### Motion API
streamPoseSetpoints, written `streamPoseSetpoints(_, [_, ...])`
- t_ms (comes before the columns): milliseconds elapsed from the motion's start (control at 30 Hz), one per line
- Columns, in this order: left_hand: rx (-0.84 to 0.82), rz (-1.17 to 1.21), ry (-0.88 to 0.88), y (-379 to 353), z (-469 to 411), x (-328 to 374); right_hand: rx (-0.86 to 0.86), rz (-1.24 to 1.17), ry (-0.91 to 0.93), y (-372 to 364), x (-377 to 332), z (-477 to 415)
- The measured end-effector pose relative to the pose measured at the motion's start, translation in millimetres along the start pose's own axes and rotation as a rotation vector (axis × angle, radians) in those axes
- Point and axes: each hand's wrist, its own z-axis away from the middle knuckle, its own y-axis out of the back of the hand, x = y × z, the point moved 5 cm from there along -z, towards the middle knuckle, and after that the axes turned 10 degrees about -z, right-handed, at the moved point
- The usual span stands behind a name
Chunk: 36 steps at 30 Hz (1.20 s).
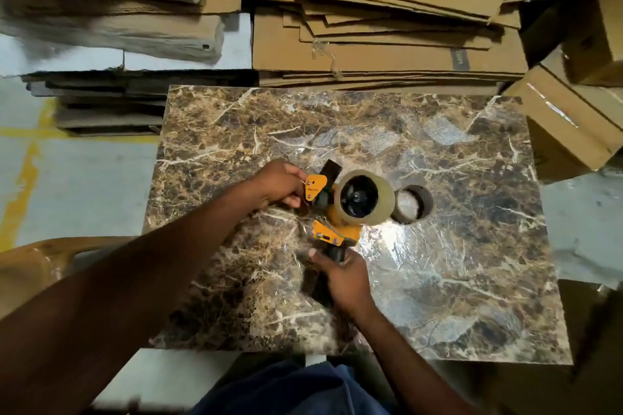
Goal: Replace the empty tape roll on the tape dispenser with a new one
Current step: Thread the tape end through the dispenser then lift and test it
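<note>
The dispenser (332, 212) is held in two grips. The right hand (344, 276) is closed around its dark handle, low and nearest the body. The left hand (281, 184) is closed on the front end, its fingers pinched at the orange plate; whether a tape end is caught there cannot be told, though a clear film seems to run between the two grips.

Just beyond the right grip and beside the left one, the new roll (365, 200) is seen seated on the dispenser's hub, clear tape around a dark centre. Just past it, touching or nearly so, the empty core (413, 204) lies on the marble-patterned surface (455, 273), its hole facing up.

Farther out, beyond the surface's far edge, flattened cardboard (387, 10) is stacked, with boxes (573, 118) to the right.

The swap itself is judged mostly done: the old core is off and the fresh roll is mounted. What appears left is the threading of the tape end through the front roller and over the blade, then a test pull.
</note>
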Motion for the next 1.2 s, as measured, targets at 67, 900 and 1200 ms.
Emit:
streamPoseSetpoints(67, [0.048,0.037,-0.033,13,-9,8,0.062,0.346,0.156,9,-22,-20])
streamPoseSetpoints(900, [0.452,-1.055,-0.465,33,-58,4,-0.111,1.330,0.362,17,-69,-89])
streamPoseSetpoints(1200, [0.456,-1.157,-0.334,12,-49,-6,-0.126,1.306,0.349,21,-75,-82])
